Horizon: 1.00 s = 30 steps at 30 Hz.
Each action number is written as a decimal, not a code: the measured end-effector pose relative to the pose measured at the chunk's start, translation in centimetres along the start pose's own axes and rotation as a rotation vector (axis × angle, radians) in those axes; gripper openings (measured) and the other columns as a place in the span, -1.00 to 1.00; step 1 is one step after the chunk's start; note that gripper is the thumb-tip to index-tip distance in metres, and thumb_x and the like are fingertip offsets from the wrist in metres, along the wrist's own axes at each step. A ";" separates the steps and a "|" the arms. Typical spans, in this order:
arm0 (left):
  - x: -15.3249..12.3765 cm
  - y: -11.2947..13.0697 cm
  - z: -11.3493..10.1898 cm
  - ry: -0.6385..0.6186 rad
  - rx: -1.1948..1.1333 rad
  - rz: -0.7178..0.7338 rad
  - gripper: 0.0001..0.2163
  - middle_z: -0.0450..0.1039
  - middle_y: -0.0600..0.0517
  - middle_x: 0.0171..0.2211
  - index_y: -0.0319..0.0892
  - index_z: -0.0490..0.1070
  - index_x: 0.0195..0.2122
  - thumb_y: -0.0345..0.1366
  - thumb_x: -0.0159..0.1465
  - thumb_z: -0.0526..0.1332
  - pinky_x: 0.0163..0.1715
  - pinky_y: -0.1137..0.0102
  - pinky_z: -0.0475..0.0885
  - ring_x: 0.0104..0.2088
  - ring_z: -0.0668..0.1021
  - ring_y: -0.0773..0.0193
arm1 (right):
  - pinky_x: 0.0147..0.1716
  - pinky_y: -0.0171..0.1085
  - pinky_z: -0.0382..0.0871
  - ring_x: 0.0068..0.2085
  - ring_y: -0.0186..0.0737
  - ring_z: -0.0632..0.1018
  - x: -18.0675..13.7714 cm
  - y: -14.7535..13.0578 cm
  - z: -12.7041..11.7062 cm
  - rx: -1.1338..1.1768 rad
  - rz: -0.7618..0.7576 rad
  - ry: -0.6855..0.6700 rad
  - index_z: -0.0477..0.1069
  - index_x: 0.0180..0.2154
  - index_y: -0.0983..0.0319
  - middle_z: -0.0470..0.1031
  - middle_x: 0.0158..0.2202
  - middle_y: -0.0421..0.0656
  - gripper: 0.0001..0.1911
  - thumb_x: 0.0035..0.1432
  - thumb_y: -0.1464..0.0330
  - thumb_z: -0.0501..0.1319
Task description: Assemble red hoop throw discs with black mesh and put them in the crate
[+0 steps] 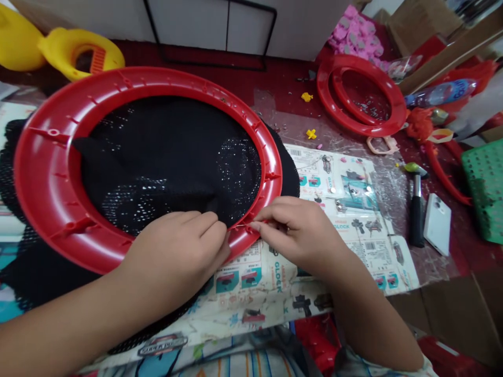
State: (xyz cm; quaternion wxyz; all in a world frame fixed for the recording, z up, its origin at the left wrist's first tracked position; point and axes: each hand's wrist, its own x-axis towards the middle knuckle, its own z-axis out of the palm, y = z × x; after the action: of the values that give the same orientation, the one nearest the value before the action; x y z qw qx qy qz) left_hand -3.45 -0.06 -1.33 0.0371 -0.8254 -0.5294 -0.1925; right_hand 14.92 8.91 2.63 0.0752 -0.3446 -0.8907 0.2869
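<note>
A large red plastic ring (43, 173) lies in front of me, with black mesh fabric (168, 141) filling its opening and spreading out beneath it. My left hand (181, 248) is closed over the ring's near rim, its fingertips hidden behind the knuckles. Just right of it, my right hand (298, 230) pinches a thin pale thread (242, 225) between thumb and forefinger at the near right rim. The thread runs toward my left fingers. Short ribs and small posts show on the ring's upturned face.
Printed card sheets (353, 225) cover the work surface. To the right are a hammer (416, 214), a white phone (438, 224), a green basket (485, 183) and smaller red rings (324, 94). Yellow plastic parts (84, 50) stand at the back left, near a black wire frame (212, 64).
</note>
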 end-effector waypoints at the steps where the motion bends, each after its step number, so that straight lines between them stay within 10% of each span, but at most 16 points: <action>1: 0.0 -0.1 0.0 -0.002 -0.003 0.006 -0.70 0.21 0.07 -0.65 -0.12 0.23 -0.62 -0.45 0.27 0.05 -0.61 0.29 0.20 -0.62 0.34 0.21 | -0.38 -0.35 0.24 -0.38 -0.34 0.45 0.0 0.1 -0.1 -0.006 -0.024 0.013 0.52 -0.40 0.28 0.48 -0.45 -0.19 -0.85 0.18 0.42 0.19; 18: -0.2 -0.5 0.1 0.017 -0.019 0.018 -0.68 0.20 0.06 -0.65 -0.13 0.21 -0.62 -0.40 0.31 0.03 -0.60 0.28 0.21 -0.61 0.35 0.20 | -0.27 -0.29 0.38 -0.29 -0.26 0.48 0.5 0.9 0.7 -0.122 -0.215 0.168 0.52 -0.34 0.35 0.50 -0.35 -0.08 -0.80 0.25 0.47 0.13; 30: -0.2 -0.8 0.0 0.003 -0.043 0.029 -0.68 0.26 0.05 -0.65 -0.14 0.28 -0.60 -0.40 0.31 0.00 -0.61 0.26 0.25 -0.62 0.40 0.17 | -0.38 -0.37 0.32 -0.40 -0.37 0.49 1.1 0.9 0.4 0.052 0.025 0.107 0.53 -0.47 0.27 0.50 -0.45 -0.21 -0.87 0.13 0.45 0.27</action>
State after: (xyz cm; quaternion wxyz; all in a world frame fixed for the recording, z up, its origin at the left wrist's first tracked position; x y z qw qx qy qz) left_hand -4.26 0.16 -1.49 0.0230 -0.8334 -0.5128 -0.2046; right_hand 14.47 9.97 1.75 0.1280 -0.3685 -0.8732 0.2922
